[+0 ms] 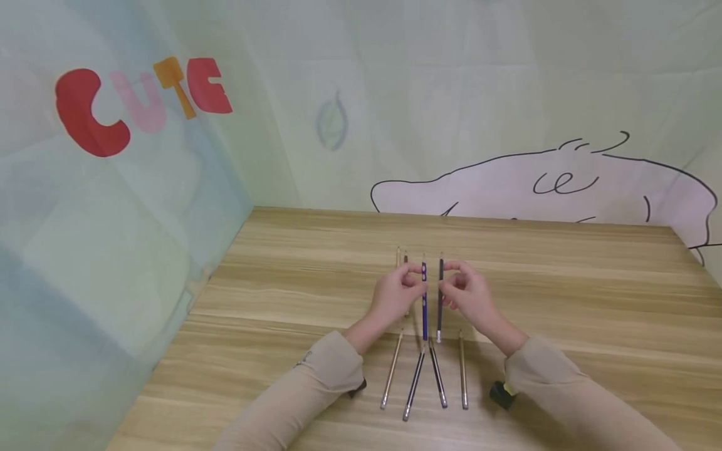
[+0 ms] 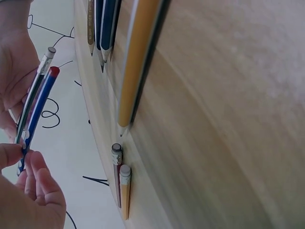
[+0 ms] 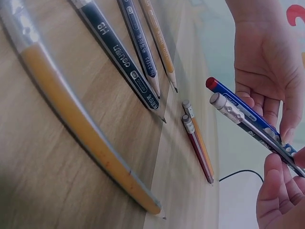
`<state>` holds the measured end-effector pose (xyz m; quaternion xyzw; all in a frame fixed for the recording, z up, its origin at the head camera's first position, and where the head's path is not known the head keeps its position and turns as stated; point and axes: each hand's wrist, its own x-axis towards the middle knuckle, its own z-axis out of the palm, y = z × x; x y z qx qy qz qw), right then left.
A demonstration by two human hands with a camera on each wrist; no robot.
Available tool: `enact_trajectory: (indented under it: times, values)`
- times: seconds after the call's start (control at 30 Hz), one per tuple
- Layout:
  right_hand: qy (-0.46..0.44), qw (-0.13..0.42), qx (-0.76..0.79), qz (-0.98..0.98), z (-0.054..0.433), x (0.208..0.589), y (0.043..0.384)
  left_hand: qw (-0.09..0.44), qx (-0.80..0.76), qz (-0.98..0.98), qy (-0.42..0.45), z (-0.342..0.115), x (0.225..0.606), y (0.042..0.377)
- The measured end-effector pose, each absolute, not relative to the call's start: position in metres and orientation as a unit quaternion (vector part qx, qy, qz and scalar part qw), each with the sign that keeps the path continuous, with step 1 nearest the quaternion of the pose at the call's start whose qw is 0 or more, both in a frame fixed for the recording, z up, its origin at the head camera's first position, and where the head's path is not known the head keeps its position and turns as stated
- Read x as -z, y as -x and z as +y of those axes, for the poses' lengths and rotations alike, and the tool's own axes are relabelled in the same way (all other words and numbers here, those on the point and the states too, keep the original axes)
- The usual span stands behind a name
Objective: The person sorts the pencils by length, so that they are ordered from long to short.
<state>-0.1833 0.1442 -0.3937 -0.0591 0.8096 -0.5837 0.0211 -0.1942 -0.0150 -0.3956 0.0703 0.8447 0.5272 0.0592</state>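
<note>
My left hand (image 1: 399, 292) pinches a blue pencil (image 1: 425, 313) with pale spots and a red end, raised off the table. Beside it, my right hand (image 1: 469, 294) pinches a dark pencil (image 1: 440, 307) with a white eraser. Both pencils point away from me, nearly parallel and close together. In the right wrist view the dark pencil (image 3: 252, 130) overlaps the blue pencil (image 3: 238, 102); whether they touch, I cannot tell. Behind the left hand lie a yellow pencil (image 3: 191, 110) and a dark red pencil (image 3: 198, 150), side by side with erasers towards me.
Nearer me on the wooden table (image 1: 225, 369) lie two yellow pencils (image 1: 392, 371) (image 1: 464, 373) and, between them, two dark pencils (image 1: 414, 383) (image 1: 438, 376) with tips close together. Printed cloth walls (image 1: 293, 156) stand behind and left. A small black object (image 1: 501, 394) is by the right sleeve.
</note>
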Motion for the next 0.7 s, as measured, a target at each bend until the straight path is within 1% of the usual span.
enact_trajectory:
  times: [0.37, 0.7]
  values:
    - [0.055, 0.023, 0.589, 0.806, 0.1427, 0.3963, 0.1865, 0.053, -0.521, 0.850, -0.060, -0.0122, 0.3960, 0.1969]
    - [0.051, 0.026, 0.592, 0.804, 0.1420, 0.3965, 0.1870, 0.054, -0.521, 0.849, -0.071, -0.0104, 0.3972, 0.1969]
